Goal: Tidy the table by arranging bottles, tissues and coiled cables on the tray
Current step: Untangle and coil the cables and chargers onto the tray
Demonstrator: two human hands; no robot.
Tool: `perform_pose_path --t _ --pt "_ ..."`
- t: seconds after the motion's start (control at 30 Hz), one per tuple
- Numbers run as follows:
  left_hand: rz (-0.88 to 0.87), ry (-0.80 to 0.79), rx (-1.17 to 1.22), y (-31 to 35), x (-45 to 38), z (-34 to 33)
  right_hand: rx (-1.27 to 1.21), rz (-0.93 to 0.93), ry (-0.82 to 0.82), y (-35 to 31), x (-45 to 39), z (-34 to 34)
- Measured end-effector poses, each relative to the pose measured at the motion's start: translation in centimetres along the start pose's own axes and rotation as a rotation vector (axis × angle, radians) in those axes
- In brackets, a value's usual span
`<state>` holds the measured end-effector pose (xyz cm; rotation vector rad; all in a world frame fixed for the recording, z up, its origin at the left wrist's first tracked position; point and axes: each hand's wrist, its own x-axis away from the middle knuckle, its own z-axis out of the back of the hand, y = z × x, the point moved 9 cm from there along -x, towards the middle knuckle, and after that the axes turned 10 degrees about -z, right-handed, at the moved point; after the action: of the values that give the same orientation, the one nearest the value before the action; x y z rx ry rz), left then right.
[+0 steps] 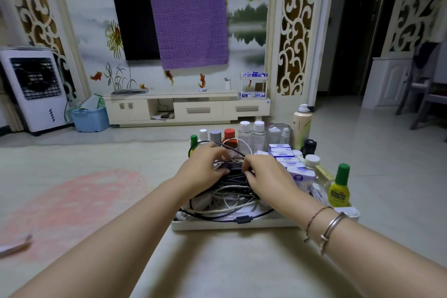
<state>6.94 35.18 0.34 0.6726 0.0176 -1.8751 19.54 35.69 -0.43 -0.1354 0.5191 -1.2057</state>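
Note:
A white tray (232, 224) lies on the table ahead of me. A heap of black and white coiled cables (229, 197) fills its left and middle part. My left hand (205, 164) and my right hand (263, 172) both sit on top of the heap, fingers curled round black cable strands. A row of small bottles (244, 132) stands along the tray's far edge. Blue-and-white tissue packs (287, 161) are lined up on the right side. A yellow bottle with a green cap (338, 189) stands at the tray's near right corner.
A tall spray bottle (301, 126) rises at the tray's far right. The table (72, 201) has a pink patch on the left, and a paper scrap (14, 247) lies by its left edge. Beyond are a TV cabinet (186, 106) and an air cooler (36, 89).

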Motion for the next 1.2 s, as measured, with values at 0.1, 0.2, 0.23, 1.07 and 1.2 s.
perform_pose_path --t 0.1,0.2,0.23,1.07,1.2 --pt "-0.033 -0.035 -0.137 1.0 -0.6 -0.5 0.022 0.009 0.012 0.0 -0.3 0.2" --pt "-0.016 -0.066 -0.230 0.9 -0.8 -1.2 0.029 0.010 0.016 0.2 -0.6 0.3" --pt "-0.008 -0.085 -0.235 0.7 -1.0 -1.4 0.025 0.008 0.019 0.4 -0.8 0.3" --pt "-0.054 0.100 0.105 -0.6 0.0 0.5 -0.019 0.079 0.086 -1.1 -1.3 2.2" --pt "-0.031 0.155 0.185 -0.5 0.7 2.1 -0.023 0.103 0.127 -2.2 -1.3 3.5"
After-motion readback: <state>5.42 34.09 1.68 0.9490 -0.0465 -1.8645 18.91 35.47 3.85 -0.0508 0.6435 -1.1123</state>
